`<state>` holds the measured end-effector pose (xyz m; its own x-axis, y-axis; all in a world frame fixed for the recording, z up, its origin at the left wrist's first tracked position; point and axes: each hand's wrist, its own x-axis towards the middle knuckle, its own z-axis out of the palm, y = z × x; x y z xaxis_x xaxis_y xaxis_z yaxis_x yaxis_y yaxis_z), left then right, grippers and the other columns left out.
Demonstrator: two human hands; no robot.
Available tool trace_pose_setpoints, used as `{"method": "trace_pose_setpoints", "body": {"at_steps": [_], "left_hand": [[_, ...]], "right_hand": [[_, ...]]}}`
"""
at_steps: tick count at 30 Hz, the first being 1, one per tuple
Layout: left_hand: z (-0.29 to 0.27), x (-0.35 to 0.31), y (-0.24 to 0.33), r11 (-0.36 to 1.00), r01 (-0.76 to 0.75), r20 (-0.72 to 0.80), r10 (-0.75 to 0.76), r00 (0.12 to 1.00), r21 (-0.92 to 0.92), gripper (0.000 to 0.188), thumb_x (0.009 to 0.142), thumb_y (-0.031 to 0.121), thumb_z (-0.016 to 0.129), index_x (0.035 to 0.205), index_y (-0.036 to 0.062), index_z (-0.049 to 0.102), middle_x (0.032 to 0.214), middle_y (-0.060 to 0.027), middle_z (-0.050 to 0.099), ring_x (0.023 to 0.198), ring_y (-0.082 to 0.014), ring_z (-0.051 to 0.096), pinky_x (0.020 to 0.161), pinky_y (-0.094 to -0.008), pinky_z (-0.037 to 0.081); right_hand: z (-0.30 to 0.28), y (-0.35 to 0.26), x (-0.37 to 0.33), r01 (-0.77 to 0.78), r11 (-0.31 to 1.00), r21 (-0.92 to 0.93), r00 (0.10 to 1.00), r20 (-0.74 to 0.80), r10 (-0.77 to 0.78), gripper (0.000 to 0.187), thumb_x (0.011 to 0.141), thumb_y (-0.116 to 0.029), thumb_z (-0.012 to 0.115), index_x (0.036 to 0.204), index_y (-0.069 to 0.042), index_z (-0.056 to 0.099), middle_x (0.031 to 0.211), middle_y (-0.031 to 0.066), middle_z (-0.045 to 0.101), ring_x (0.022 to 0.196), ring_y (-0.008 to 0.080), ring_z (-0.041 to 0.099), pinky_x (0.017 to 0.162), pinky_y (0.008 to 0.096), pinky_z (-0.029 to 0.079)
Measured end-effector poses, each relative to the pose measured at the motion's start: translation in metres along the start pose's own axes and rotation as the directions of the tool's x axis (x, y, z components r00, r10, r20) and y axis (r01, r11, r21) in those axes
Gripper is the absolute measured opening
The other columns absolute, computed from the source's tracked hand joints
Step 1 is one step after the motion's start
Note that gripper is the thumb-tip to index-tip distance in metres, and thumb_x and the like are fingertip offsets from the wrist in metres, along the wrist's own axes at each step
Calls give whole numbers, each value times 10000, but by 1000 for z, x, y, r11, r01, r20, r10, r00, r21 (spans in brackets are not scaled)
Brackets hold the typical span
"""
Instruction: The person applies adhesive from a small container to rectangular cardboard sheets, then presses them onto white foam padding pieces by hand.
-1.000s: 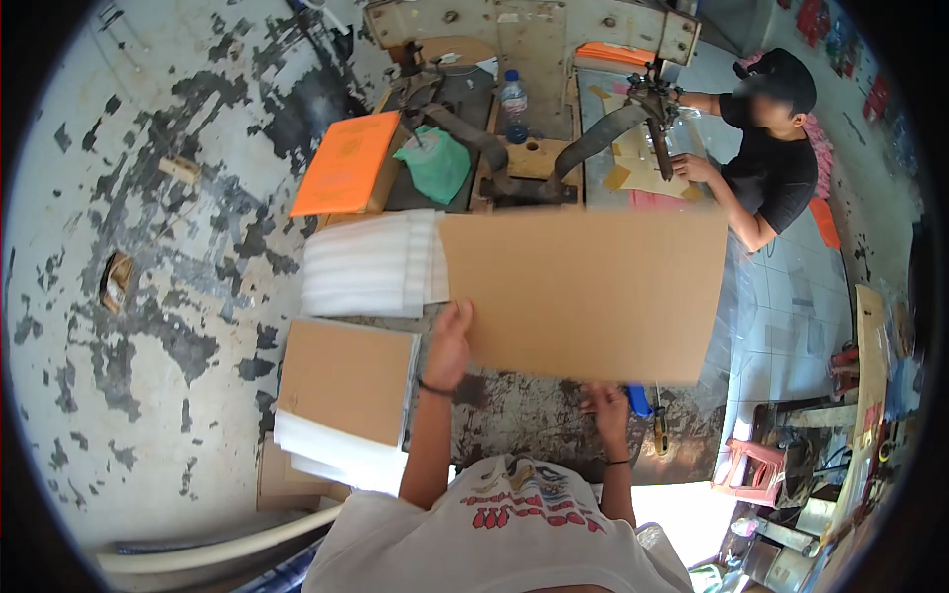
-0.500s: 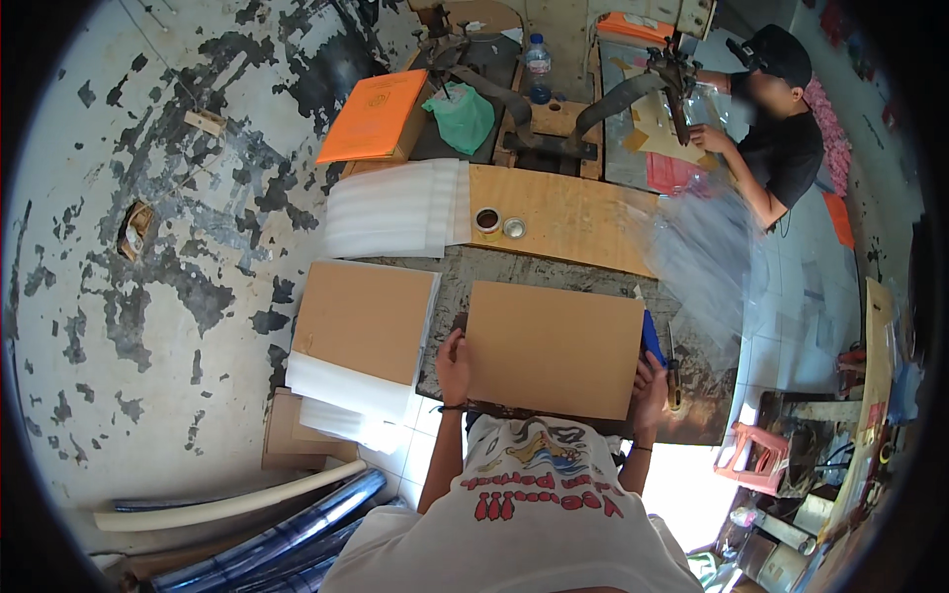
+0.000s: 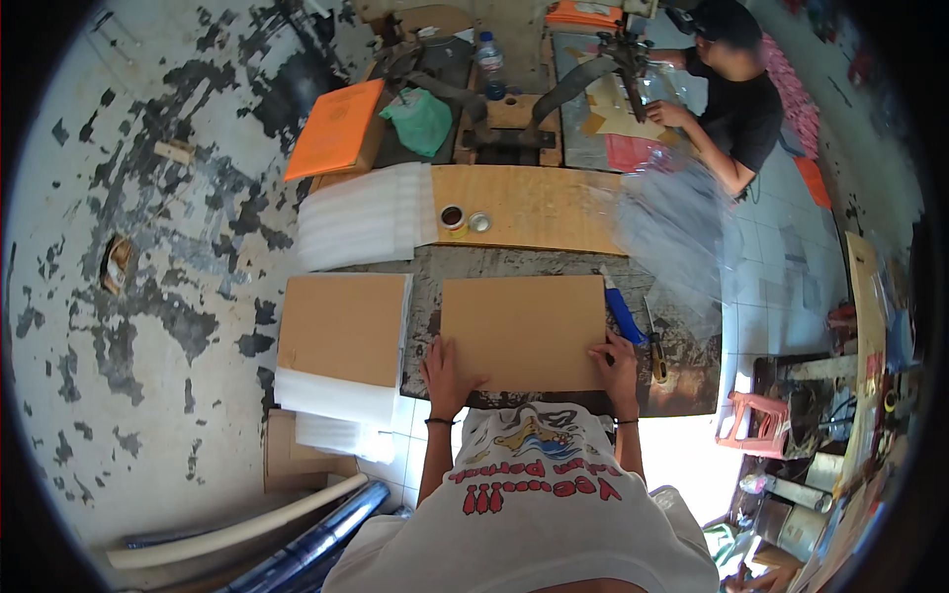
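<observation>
A flat brown cardboard sheet (image 3: 524,331) lies in front of me on the dark, worn table (image 3: 682,385). My left hand (image 3: 450,378) rests at its near left corner, fingers stretched along the left edge and thumb over the sheet. At the right edge, my right hand (image 3: 617,368) has its fingers bent against the cardboard, with thumb and fingertips on the border. Just beyond that hand lies a blue-handled tool (image 3: 625,316), probably a cutter. A thin tool with a yellow and black handle (image 3: 658,361) sits to its right.
Left of the sheet is another brown cardboard piece (image 3: 341,331) over white foam sheets (image 3: 336,393). Farther back are a wooden board (image 3: 539,208) with a small open tin (image 3: 452,217), more foam (image 3: 361,217) and clear plastic (image 3: 672,222). A co-worker (image 3: 736,99) works at the back right.
The cardboard sheet now lies lower and squarer on the table, uncovering more of the blue-handled tool. My left hand has spread at its corner; my right has come onto the right edge. The view shifted.
</observation>
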<state>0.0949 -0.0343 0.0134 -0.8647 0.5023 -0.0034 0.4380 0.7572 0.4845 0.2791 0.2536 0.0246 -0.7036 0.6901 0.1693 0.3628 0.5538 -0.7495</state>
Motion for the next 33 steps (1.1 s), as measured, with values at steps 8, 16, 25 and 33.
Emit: {"method": "trace_pose_setpoints", "body": {"at_steps": [8, 16, 25, 33], "left_hand": [[20, 2, -17, 999, 43, -227, -41, 973, 3, 759, 806, 455, 748, 1408, 81, 478, 1538, -146, 370, 1434, -351, 303, 1173, -562, 159], [18, 2, -6, 998, 61, -310, -49, 949, 31, 651, 809, 414, 743, 1346, 107, 538, 1492, -113, 443, 1398, -326, 370, 1162, -546, 210], [21, 3, -11, 998, 66, -362, -53, 931, 23, 605, 792, 407, 755, 1290, 112, 576, 1455, -98, 490, 1369, -318, 411, 1154, -542, 233], [24, 5, -12, 998, 55, -379, -43, 924, 19, 586, 795, 398, 754, 1272, 103, 584, 1444, -87, 504, 1364, -310, 418, 1152, -538, 240]], "right_hand": [[-4, 2, 9, -36, 995, 93, 998, 64, 30, 136, 836, -166, 731, 892, -42, 730, 963, 143, 710, 927, 321, 656, 844, 415, 495], [17, 5, 15, -83, 995, 61, 991, 110, 76, 229, 836, -206, 760, 837, -1, 658, 833, 150, 688, 744, 284, 667, 688, 378, 518], [8, 8, 16, -120, 982, 147, 977, 193, 91, 213, 847, -217, 739, 904, -15, 706, 808, 154, 684, 741, 278, 673, 683, 371, 515], [5, 7, 20, -141, 973, 182, 968, 231, 97, 208, 842, -230, 746, 907, -33, 722, 793, 133, 688, 734, 249, 668, 686, 355, 508]]}}
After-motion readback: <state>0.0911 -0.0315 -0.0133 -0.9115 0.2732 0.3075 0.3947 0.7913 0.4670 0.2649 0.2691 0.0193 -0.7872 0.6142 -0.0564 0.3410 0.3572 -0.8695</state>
